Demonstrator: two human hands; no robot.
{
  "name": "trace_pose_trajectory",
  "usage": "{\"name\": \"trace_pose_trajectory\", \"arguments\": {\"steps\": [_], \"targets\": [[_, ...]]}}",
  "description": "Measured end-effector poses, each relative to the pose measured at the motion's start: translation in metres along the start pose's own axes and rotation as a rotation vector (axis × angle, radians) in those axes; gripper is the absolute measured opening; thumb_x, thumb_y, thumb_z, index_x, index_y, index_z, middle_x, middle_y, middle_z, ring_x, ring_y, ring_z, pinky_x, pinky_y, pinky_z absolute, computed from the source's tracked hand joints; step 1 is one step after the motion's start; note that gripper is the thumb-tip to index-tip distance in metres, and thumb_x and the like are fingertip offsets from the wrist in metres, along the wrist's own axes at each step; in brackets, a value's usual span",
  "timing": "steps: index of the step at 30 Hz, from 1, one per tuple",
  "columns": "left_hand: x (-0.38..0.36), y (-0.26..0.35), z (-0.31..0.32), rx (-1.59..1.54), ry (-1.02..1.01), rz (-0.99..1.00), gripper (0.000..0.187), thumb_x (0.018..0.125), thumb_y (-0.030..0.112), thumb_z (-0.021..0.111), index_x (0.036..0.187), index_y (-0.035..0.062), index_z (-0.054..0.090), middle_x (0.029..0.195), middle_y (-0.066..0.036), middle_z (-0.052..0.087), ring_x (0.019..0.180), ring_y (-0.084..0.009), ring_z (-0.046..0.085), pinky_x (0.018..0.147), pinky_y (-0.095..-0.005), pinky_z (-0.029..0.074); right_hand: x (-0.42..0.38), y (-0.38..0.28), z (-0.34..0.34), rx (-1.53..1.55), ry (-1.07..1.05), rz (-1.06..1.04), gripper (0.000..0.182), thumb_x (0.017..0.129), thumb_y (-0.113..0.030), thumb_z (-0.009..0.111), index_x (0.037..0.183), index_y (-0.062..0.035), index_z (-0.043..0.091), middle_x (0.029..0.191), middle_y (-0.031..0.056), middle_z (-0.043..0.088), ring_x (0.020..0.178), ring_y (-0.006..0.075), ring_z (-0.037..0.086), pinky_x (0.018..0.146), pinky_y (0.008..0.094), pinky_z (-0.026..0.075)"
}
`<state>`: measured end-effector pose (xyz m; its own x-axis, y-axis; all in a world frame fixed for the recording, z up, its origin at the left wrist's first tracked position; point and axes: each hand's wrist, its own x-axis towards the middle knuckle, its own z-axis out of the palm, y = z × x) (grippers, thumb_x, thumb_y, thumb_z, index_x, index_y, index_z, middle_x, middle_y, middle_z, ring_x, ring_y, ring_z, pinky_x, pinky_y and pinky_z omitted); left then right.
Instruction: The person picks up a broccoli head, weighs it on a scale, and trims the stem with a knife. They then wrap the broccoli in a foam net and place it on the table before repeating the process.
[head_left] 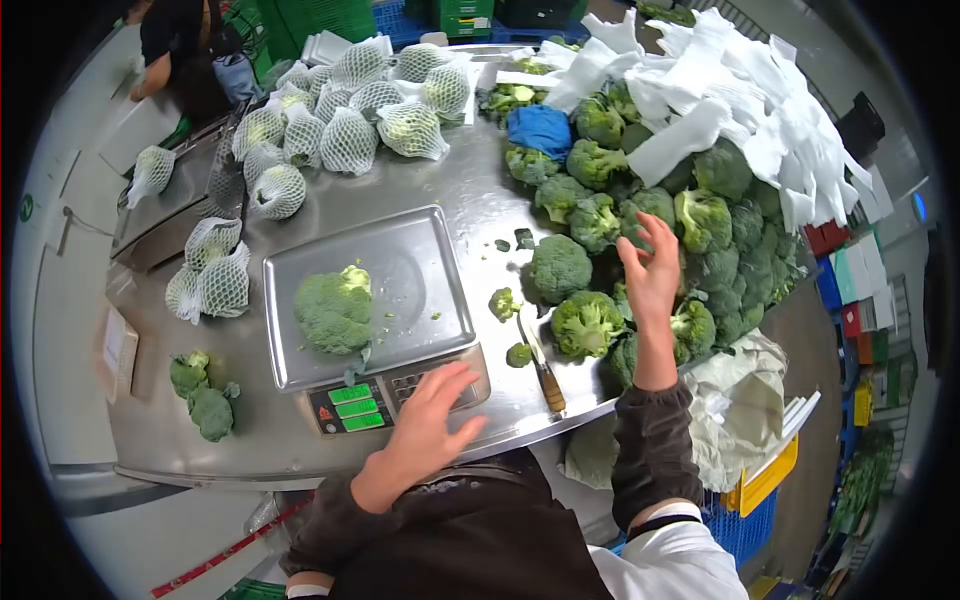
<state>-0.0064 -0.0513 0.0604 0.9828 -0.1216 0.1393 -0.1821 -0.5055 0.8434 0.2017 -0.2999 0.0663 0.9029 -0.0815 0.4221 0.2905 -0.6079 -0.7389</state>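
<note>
Broccoli head (335,310) sits on the scale (420,250) pan, well left of centre. Scale digits are too small to read. The left hand (432,420), fingers spread and empty, covers part of the keypad near the tabletop (470,185) front edge. The right hand (652,270), open and empty, hovers over a broccoli pile (700,240). A knife (540,365) lies between them; netted heads (350,110) crowd the far side.

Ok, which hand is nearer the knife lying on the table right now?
The left hand looks slightly nearer, resting on the scale's keypad just left of the knife. The right hand is raised open over the broccoli pile, up and right of it.
</note>
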Motion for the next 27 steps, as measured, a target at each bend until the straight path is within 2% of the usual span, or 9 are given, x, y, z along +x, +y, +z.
{"name": "trace_pose_trajectory", "arguments": {"steps": [5,7,9,12,16,20,23,25,27], "targets": [[-0.017,-0.007,-0.005,0.055,-0.046,-0.083,0.046,0.073,0.013,0.071,0.115,0.0034,0.054,0.118,-0.016,0.053,0.108,-0.0312,0.053,0.088,-0.0351,0.045,0.019,0.012,0.010,-0.108,0.073,-0.046,0.043,0.078,-0.012,0.067,0.120,-0.0079,0.055,0.130,0.0178,0.043,0.108,0.0276,0.052,0.082,0.0329,0.048],[-0.022,-0.006,-0.008,0.089,-0.054,-0.134,0.044,0.076,0.015,0.069,0.115,0.0037,0.053,0.118,-0.015,0.053,0.108,-0.0306,0.053,0.089,-0.0348,0.045,0.054,0.042,0.013,0.251,0.154,-0.108,0.044,0.077,-0.010,0.067,0.119,-0.0066,0.055,0.126,0.0153,0.047,0.103,0.0228,0.054,0.080,0.0319,0.048],[-0.028,-0.004,-0.007,0.053,-0.082,-0.129,0.042,0.079,0.017,0.067,0.115,0.0036,0.053,0.117,-0.015,0.054,0.107,-0.0313,0.054,0.089,-0.0353,0.044,0.096,0.045,0.006,0.472,0.160,0.242,0.044,0.078,-0.009,0.066,0.121,-0.0079,0.055,0.121,0.0097,0.052,0.092,0.0164,0.057,0.073,0.0290,0.050],[-0.035,-0.002,-0.002,0.004,-0.108,-0.172,0.041,0.080,0.019,0.066,0.116,0.0034,0.053,0.115,-0.015,0.054,0.104,-0.0319,0.054,0.087,-0.0360,0.045,0.150,0.076,0.004,0.390,-0.040,0.357,0.047,0.082,-0.018,0.067,0.126,-0.0130,0.054,0.111,0.0108,0.057,0.097,0.0186,0.060,0.072,0.0285,0.052],[-0.039,-0.006,0.002,-0.036,-0.161,-0.206,0.042,0.080,0.018,0.066,0.116,0.0037,0.052,0.114,-0.013,0.055,0.102,-0.0305,0.056,0.085,-0.0348,0.046,0.165,0.078,0.011,0.434,0.026,0.309,0.052,0.081,-0.022,0.067,0.129,-0.0080,0.051,0.105,0.0089,0.060,0.091,0.0147,0.062,0.070,0.0245,0.049],[-0.035,-0.010,-0.004,-0.195,0.011,-0.282,0.047,0.079,0.015,0.068,0.121,0.0058,0.050,0.120,-0.010,0.054,0.108,-0.0226,0.055,0.086,-0.0345,0.046,0.067,0.012,0.024,0.299,-0.123,-0.094,0.035,0.081,-0.020,0.065,0.113,-0.0077,0.063,0.083,0.0032,0.063,0.071,0.0084,0.055,0.062,0.0227,0.042],[-0.019,-0.017,-0.014,-0.443,0.311,-0.279,0.061,0.077,0.020,0.071,0.128,0.0006,0.042,0.126,-0.015,0.050,0.115,-0.0249,0.051,0.090,-0.0354,0.044,-0.044,-0.058,0.031,0.320,-0.679,-0.264,0.027,0.075,0.001,0.064,0.102,-0.0032,0.063,0.096,0.0052,0.063,0.083,0.0150,0.059,0.074,0.0266,0.048],[-0.006,-0.033,-0.021,-0.600,0.361,-0.232,0.062,0.077,0.018,0.072,0.128,-0.0011,0.043,0.123,-0.014,0.053,0.112,-0.0216,0.053,0.090,-0.0339,0.044,-0.102,-0.084,0.041,0.501,-0.882,-0.333,0.024,0.075,-0.004,0.066,0.099,-0.0048,0.065,0.098,0.0093,0.063,0.084,0.0170,0.061,0.072,0.0281,0.049],[0.008,-0.022,-0.031,-0.724,0.429,-0.330,0.032,0.079,0.005,0.068,0.109,-0.0031,0.059,0.098,-0.006,0.065,0.090,-0.0119,0.060,0.080,-0.0268,0.048,-0.137,-0.098,0.045,0.519,-0.966,-0.282,0.023,0.074,-0.006,0.068,0.096,-0.0056,0.066,0.101,0.0105,0.062,0.086,0.0196,0.062,0.074,0.0293,0.049]]}}
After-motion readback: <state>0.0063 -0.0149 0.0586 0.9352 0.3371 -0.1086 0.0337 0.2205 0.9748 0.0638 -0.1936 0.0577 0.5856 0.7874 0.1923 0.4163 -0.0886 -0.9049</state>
